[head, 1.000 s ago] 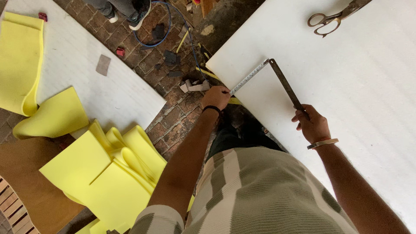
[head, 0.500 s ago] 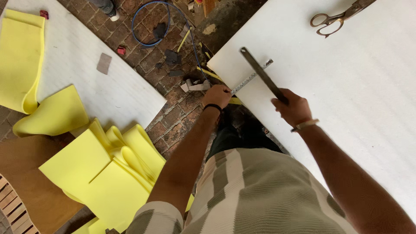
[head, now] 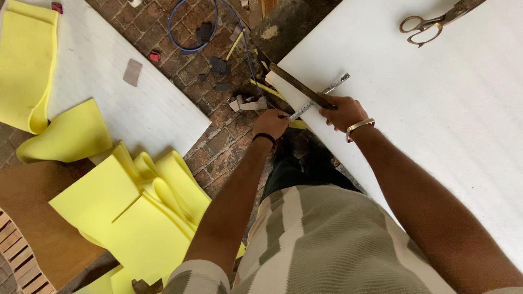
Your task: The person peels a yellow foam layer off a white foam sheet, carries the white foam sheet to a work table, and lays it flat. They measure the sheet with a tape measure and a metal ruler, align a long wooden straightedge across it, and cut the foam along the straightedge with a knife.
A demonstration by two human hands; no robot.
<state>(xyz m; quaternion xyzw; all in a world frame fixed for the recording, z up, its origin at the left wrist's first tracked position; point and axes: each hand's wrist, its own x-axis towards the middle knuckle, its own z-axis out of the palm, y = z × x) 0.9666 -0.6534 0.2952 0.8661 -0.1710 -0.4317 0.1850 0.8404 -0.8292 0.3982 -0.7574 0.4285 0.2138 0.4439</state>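
Where the striped shirt fills the bottom of the view, both forearms reach forward toward the near corner of a large white foam sheet [head: 436, 125] that lies flat over the brick floor [head: 218, 147]. The left hand [head: 271, 122], with a dark band at the wrist, is pinched closed on the near end of a metal square [head: 313, 98], right at the sheet's edge. The right hand [head: 342, 111], wearing a pale bracelet, is clenched around the square's darker arm and presses it down on the white surface. The square lies across the sheet's corner, its ruled blade running up to the right and its dark arm up to the left.

By the look of it the square is rigid, thin and fairly light, likely to slide on the smooth sheet unless pinned; it seems best held where the two arms meet and at one end. The sheet looks soft and easily dented.

To the left, folded yellow foam pieces [head: 136, 201] are heaped on a brown board [head: 32, 218], with another white sheet [head: 109, 92] beyond them. Farther off, scraps and a blue cable [head: 188, 22] litter the bricks, and a pair of scissors [head: 427, 22] rests at the sheet's far side
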